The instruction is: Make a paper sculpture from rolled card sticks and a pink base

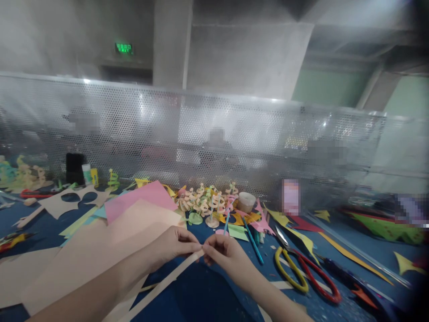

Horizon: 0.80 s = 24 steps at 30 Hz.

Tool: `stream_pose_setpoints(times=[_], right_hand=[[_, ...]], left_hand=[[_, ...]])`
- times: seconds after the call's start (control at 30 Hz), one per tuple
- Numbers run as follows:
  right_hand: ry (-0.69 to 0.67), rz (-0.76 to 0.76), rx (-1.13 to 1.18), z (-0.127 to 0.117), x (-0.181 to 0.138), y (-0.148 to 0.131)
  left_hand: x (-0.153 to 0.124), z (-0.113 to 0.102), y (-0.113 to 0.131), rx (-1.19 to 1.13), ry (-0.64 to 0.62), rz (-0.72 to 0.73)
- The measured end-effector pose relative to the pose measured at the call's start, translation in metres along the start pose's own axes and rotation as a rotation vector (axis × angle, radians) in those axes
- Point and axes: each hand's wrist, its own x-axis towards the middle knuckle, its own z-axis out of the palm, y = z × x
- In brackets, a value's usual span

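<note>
Both my hands meet over the blue table [201,295], pinching the far end of a long beige paper strip [164,284]. My left hand [176,246] has thumb and fingers closed on the strip's tip. My right hand [224,252] pinches the same tip from the other side. The strip runs back toward me, down and to the left. Just beyond my hands stand several small curled paper figures [204,203] on round bases.
Large pink and beige paper sheets [140,210] lie at left. Scissors with yellow and red handles [301,268] rest at right, near a teal pencil [253,243] and coloured scraps. A small cup [246,202] and a perforated metal screen [214,134] stand behind.
</note>
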Motion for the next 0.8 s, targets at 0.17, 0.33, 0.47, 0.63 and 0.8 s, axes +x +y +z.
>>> stream_pose_setpoints(times=[0.17, 0.33, 0.47, 0.63, 0.8], right_hand=[[-0.018, -0.037, -0.041, 0.0009, -0.0021, -0.0004], [-0.026, -0.025, 0.02, 0.0033, -0.0013, 0.0013], [-0.002, -0.046, 0.059, 0.0044, -0.0008, 0.0041], [0.024, -0.072, -0.007, 0.0039, -0.0032, 0.0062], [0.066, -0.245, -0.224, 0.0013, -0.0057, -0.0015]], left_hand=[[-0.0004, 0.0004, -0.0004, 0.018, 0.013, -0.011], [0.002, -0.0009, -0.0032, -0.015, 0.029, -0.03], [0.0015, -0.0016, -0.0046, -0.095, 0.018, -0.091], [-0.0003, -0.0008, -0.0048, -0.171, -0.017, -0.153], [0.0026, 0.0001, -0.0028, -0.258, 0.074, -0.106]])
